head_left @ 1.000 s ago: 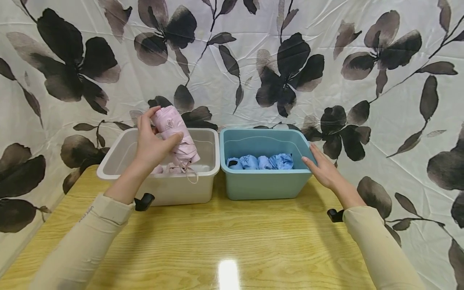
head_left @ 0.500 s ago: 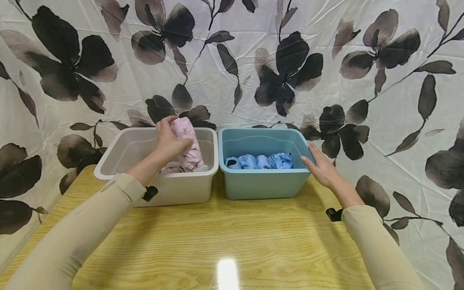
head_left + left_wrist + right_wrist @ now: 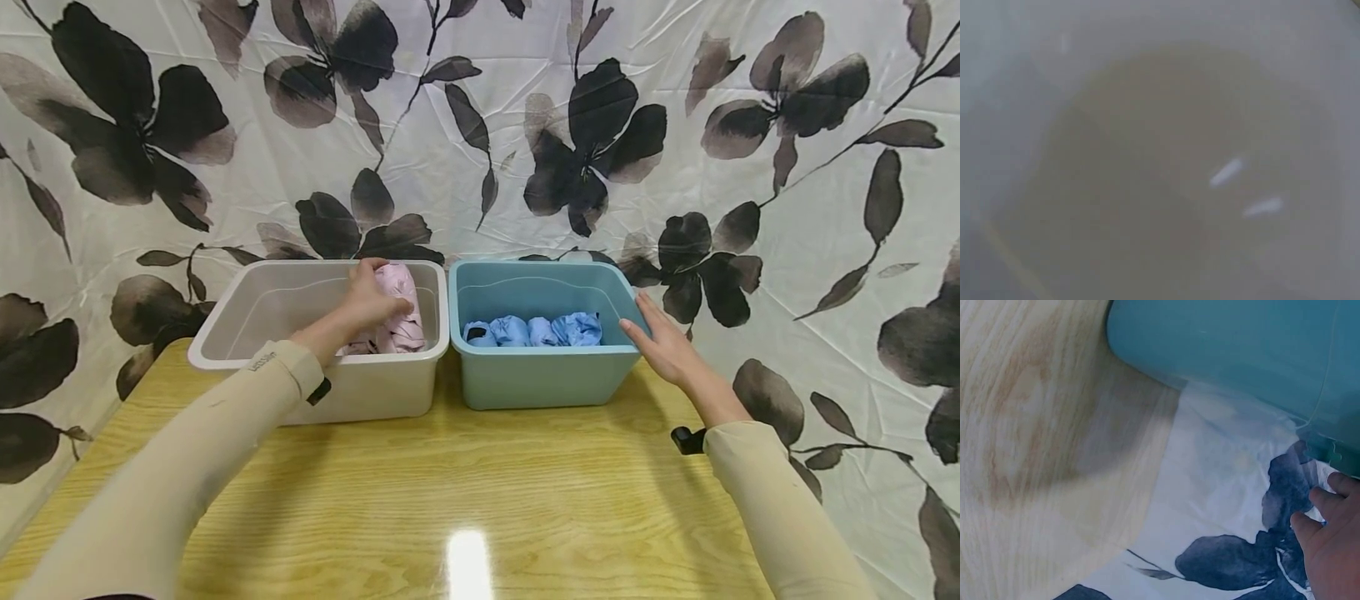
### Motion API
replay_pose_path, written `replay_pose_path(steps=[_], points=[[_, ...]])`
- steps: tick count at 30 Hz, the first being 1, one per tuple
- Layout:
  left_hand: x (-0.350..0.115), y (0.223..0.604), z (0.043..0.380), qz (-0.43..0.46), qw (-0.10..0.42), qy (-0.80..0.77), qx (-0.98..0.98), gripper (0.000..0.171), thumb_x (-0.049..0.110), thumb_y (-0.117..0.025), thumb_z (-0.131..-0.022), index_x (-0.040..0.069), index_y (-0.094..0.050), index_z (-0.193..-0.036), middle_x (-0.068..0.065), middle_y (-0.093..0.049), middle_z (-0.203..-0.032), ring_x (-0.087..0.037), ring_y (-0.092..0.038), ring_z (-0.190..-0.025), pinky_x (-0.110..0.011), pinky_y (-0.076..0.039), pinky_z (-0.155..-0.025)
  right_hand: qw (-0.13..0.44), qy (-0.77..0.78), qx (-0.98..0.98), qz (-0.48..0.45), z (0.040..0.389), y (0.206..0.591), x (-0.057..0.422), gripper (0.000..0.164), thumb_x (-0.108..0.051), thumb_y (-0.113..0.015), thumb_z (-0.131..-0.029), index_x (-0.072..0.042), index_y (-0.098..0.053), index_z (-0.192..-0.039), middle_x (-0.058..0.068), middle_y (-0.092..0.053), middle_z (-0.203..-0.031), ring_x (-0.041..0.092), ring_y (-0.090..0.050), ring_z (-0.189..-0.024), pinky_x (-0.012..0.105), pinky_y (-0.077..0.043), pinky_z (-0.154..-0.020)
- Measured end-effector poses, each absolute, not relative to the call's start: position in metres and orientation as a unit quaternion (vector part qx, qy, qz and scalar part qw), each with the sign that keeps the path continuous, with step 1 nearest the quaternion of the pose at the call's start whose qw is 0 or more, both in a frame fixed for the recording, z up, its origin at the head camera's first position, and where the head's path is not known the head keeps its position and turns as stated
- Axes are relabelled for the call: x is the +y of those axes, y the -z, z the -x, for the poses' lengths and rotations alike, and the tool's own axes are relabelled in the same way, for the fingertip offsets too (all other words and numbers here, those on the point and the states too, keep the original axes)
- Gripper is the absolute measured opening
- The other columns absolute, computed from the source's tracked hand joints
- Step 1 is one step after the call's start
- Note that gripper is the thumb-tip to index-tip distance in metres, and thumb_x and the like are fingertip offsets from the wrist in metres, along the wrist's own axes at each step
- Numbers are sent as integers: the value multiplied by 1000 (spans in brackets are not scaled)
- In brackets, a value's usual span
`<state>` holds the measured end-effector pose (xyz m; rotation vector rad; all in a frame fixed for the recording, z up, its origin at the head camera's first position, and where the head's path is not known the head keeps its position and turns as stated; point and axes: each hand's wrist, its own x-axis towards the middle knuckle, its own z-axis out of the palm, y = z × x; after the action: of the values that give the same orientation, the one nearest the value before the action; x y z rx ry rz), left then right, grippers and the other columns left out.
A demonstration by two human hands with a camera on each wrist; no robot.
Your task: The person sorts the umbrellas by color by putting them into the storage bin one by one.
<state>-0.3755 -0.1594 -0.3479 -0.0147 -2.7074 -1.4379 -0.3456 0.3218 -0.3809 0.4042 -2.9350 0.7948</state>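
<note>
My left hand (image 3: pixel 367 302) holds a rolled pink fabric bundle (image 3: pixel 401 325) inside the beige bin (image 3: pixel 360 389), near its right wall, thumb across the near side. More pink fabric (image 3: pixel 358 346) lies beside it, partly hidden by the hand and the bin's front wall. My right hand (image 3: pixel 666 348) rests with straight fingers at the right rim of the blue-green bin (image 3: pixel 540 379). Several blue rolled bundles (image 3: pixel 513 332) sit in a row in that bin. In the right wrist view the hand (image 3: pixel 1338 534) has its fingers spread beside the bin wall (image 3: pixel 1222 356).
Both bins stand side by side at the back of the wooden table (image 3: pixel 465 467). A white floral cloth (image 3: pixel 480 125) hangs right behind them and along the sides. The left wrist view is a blurred close-up of a pale, glossy surface (image 3: pixel 1166 137).
My left hand has brought the pink bundle rightward and down from above the beige bin into its right part. The right hand has stayed at the blue-green bin's rim.
</note>
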Motion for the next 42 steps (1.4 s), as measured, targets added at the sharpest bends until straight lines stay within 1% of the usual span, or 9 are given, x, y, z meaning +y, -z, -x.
replay_pose_path(steps=[4,11,15,19,22,29,32,36,42], points=[[-155,352,379,14,17,448,-894,92,12,-81,-82,-2,-27,-155,-30,-21,-153,-45,-34,-141,-52,-31,-122,39,-258,-956,-134,347,379,320,81,-55,-36,-110,-4,-9,-167,20,-4,-174,46,-8,-158,70,-13,-123],[-152,359,383,45,-35,420,-906,89,17,-81,-82,-3,-30,-152,-30,-26,-151,-43,-37,-132,-54,-38,-115,41,-258,-956,-134,348,377,319,81,-55,-36,-110,-4,-9,-167,19,-4,-174,45,-8,-158,70,-13,-123],[-152,363,386,63,-50,410,-908,86,17,-81,-82,-5,-33,-151,-30,-31,-148,-42,-39,-129,-50,-41,-110,42,-257,-956,-134,348,377,319,82,-56,-35,-110,-4,-9,-167,19,-4,-174,46,-8,-158,70,-13,-123],[-151,367,387,79,-68,395,-913,87,18,-81,-83,-6,-34,-152,-29,-39,-142,-39,-45,-122,-43,-47,-101,40,-257,-956,-133,347,377,320,82,-56,-36,-110,-5,-9,-167,18,-3,-174,46,-8,-158,70,-13,-123],[-151,369,386,94,-82,381,-916,86,18,-82,-83,-7,-37,-153,-28,-44,-139,-37,-47,-121,-41,-49,-98,38,-257,-957,-132,346,378,321,82,-56,-36,-110,-5,-8,-167,18,-3,-174,46,-8,-158,70,-13,-122],[-154,369,383,94,-136,373,-913,84,21,-79,-89,-4,-33,-155,-27,-40,-142,-37,-45,-124,-36,-56,-84,36,-255,-957,-134,345,378,320,81,-55,-36,-110,-5,-8,-167,18,-3,-174,45,-8,-158,71,-13,-122],[-154,367,383,92,-189,375,-903,85,25,-75,-94,-1,-28,-159,-29,-32,-153,-40,-43,-131,-43,-56,-96,36,-254,-957,-133,345,377,320,81,-55,-36,-110,-6,-7,-168,17,-2,-175,45,-8,-158,70,-13,-123],[-154,365,384,92,-259,386,-880,88,29,-67,-100,-1,-16,-164,-28,-18,-167,-43,-36,-145,-54,-46,-113,37,-254,-958,-131,344,378,320,81,-54,-36,-110,-5,-8,-167,18,-3,-174,45,-8,-158,70,-13,-123],[-154,365,384,89,-282,393,-871,88,28,-62,-102,-3,-9,-164,-28,-14,-169,-45,-31,-150,-57,-40,-117,37,-257,-957,-132,345,381,322,80,-53,-36,-110,-4,-8,-167,19,-3,-174,46,-8,-158,69,-13,-123]])
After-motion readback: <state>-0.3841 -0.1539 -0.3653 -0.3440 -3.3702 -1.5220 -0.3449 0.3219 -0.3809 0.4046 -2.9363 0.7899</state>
